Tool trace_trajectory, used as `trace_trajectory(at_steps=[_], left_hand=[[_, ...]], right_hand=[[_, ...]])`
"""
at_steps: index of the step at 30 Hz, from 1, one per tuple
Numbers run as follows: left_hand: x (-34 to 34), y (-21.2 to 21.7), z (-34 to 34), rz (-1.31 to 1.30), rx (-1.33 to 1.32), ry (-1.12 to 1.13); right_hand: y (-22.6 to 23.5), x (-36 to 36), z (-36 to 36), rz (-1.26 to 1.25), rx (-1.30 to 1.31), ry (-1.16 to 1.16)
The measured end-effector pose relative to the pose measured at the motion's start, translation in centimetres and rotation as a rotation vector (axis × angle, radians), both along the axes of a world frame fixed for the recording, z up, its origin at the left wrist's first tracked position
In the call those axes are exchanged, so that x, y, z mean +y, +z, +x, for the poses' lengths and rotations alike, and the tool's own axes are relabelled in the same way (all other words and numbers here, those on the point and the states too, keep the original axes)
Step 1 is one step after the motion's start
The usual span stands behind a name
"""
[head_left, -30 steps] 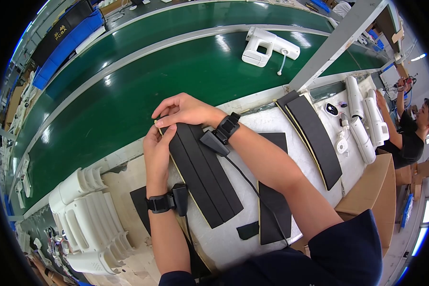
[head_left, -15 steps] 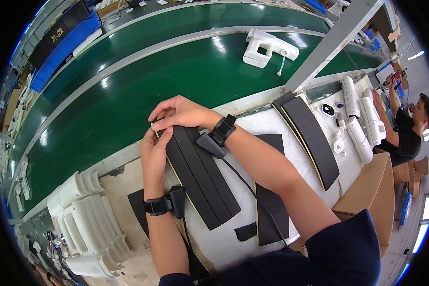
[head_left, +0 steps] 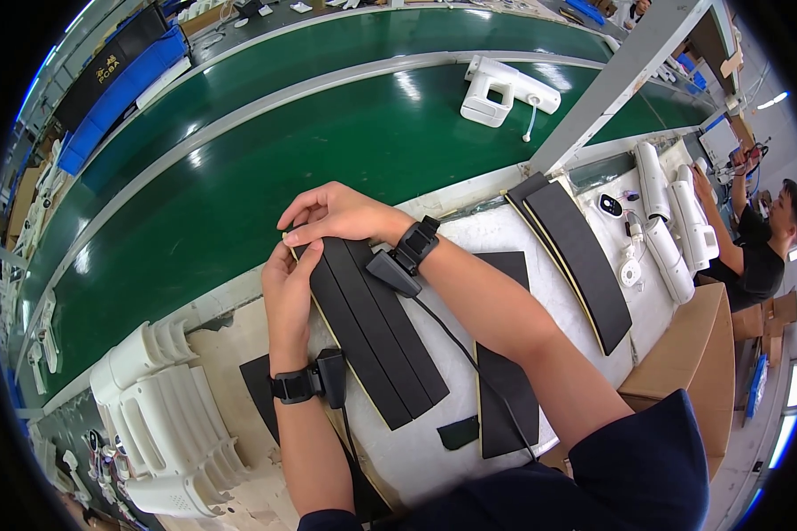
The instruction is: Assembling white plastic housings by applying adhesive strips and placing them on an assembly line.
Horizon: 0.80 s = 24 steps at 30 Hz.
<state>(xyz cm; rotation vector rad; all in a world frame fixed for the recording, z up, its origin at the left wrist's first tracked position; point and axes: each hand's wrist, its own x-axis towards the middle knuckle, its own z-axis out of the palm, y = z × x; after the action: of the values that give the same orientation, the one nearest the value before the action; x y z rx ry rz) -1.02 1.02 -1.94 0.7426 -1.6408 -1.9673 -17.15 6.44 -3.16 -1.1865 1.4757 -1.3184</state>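
A black foam sheet (head_left: pixel 376 341), split lengthwise into strips and edged by pale yellow backing, lies slanted on the white-covered bench. At its far left corner my left hand (head_left: pixel 286 288) is closed, thumb on top and fingers round the edge. My right hand (head_left: pixel 341 215) reaches across to that same corner, fingers curled and pinching there; the exact grip between the fingertips is hidden. Both wrists wear black straps carrying small black boxes with cables. Another black foam piece (head_left: pixel 505 407) lies beneath my right forearm, beside a small black scrap (head_left: pixel 458 434).
Beyond the bench runs a green conveyor belt (head_left: pixel 266 168) carrying a white handled device (head_left: pixel 509 91). Curved black foam pieces (head_left: pixel 580 265) lie right, near a grey post (head_left: pixel 620 84), white housings (head_left: pixel 664 257) and a cardboard box (head_left: pixel 686 354). White shells (head_left: pixel 164 425) stand left. A co-worker (head_left: pixel 762 239) works at right.
On the belt, the white device has shifted slightly right. Both my hands stay at the foam's corner, almost unmoved. The co-worker's arm and head have moved a little.
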Motion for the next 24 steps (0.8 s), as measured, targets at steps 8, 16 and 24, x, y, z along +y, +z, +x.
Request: trace_trajectory(at_steps=[8,16,24], left_hand=[[0.0,-0.02,-0.06,0.019,0.006,-0.008],[-0.13,-0.01,0.08,0.0,-0.004,-0.001],[-0.15,0.03,0.1,0.025,0.009,-0.011]], right_hand=[[-0.16,0.03,-0.1,-0.01,-0.022,0.005],[0.05,-0.09,0.05,-0.011,-0.006,0.005],[-0.01,-0.12,0.05,-0.006,-0.004,0.003]])
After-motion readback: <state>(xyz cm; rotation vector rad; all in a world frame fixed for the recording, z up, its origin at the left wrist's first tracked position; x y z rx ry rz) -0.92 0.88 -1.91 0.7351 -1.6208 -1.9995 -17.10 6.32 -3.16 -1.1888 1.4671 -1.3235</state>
